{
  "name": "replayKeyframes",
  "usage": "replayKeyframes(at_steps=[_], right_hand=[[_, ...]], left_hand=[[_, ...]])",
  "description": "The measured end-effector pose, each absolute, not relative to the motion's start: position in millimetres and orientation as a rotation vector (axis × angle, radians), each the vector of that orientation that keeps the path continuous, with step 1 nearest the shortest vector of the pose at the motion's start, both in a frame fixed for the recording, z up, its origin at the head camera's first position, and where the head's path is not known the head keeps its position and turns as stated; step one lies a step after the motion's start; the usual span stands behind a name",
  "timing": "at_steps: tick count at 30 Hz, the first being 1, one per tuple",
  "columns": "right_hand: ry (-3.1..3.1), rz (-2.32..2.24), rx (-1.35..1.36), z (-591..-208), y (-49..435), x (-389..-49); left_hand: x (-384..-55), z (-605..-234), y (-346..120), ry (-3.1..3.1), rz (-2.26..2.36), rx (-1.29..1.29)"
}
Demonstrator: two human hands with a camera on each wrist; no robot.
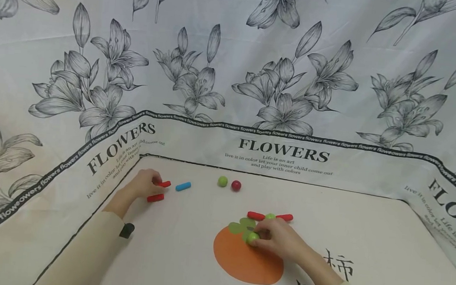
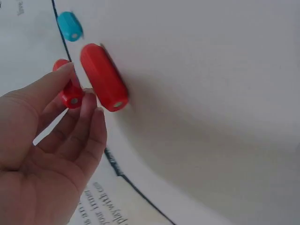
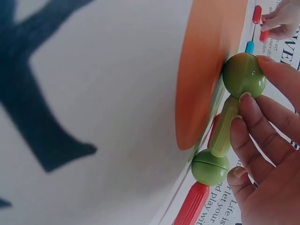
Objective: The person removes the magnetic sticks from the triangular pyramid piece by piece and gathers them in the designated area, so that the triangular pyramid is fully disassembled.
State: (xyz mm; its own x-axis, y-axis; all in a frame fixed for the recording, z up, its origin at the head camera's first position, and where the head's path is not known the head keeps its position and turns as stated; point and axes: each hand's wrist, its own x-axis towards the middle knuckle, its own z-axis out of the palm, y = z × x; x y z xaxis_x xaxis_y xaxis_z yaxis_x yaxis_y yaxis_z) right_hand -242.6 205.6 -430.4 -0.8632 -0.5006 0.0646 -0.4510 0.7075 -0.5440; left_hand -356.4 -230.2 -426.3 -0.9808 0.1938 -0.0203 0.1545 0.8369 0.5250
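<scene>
My left hand [image 1: 144, 184] pinches a short red rod [image 2: 72, 96] between thumb and fingers. Close beside it on the table lies a second red rod [image 2: 104, 77], a pale round dot at its end. My right hand [image 1: 278, 238] pinches a green ball [image 3: 243, 75] over the printed orange persimmon. From that ball a green rod [image 3: 225, 126] leads to another green ball [image 3: 210, 167]. Two red rods [image 1: 256, 215] [image 1: 284, 217] extend to either side of this farther ball, partly behind the right hand in the head view.
Just right of the left hand lies a blue rod [image 1: 183, 186]. Farther back are a loose green ball [image 1: 222, 181] and a dark red ball [image 1: 236, 185]. The white cloth [image 1: 367, 227] bears printed characters, and a flower-patterned curtain [image 1: 202, 68] rises around the table.
</scene>
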Motion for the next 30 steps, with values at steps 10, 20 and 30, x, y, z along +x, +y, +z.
replayKeyframes(at_steps=[10, 20, 30], right_hand=[[2.815, -0.873, -0.784, -428.1, 206.7, -245.0], [2.892, -0.789, -0.837, -420.1, 221.8, -255.0], [2.976, -0.586, -0.946, -423.4, 225.1, -268.2]], left_hand=[[-370.9, -437.0, -235.0, 2.858, 0.775, 0.083], [-371.4, -437.3, -234.0, 2.863, 0.750, 0.129], [-359.0, -429.1, -223.0, 3.032, 0.820, 0.464]])
